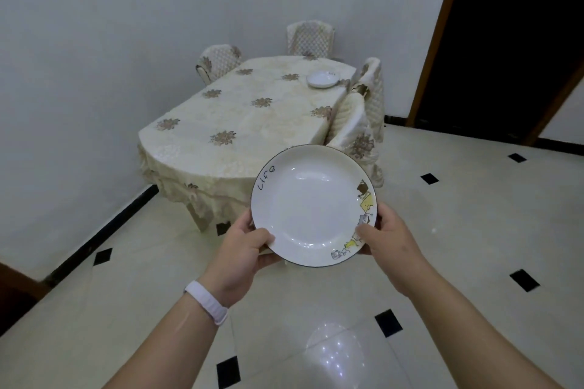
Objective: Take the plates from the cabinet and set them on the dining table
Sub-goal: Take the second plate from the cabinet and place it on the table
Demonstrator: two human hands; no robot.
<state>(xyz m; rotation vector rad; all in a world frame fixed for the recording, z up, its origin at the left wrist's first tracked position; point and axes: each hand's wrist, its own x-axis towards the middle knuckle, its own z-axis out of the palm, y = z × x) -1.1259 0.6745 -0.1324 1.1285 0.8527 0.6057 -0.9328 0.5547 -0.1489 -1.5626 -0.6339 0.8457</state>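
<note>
I hold a white plate (311, 204) with a dark rim, the word "Life" and a cartoon print, level in front of me above the floor. My left hand (243, 249) grips its near-left edge, thumb on the rim. My right hand (384, 235) grips its near-right edge. The dining table (240, 123), covered in a cream floral cloth, stands ahead of the plate. A second white plate (323, 79) lies on the table's far right side. The cabinet is out of view.
Covered chairs stand around the table: two on the right (357, 133), one at the far end (310, 38), one at the far left (218, 61). A white wall runs along the left. A dark doorway (505, 41) opens at the right. The tiled floor (316, 325) is glossy.
</note>
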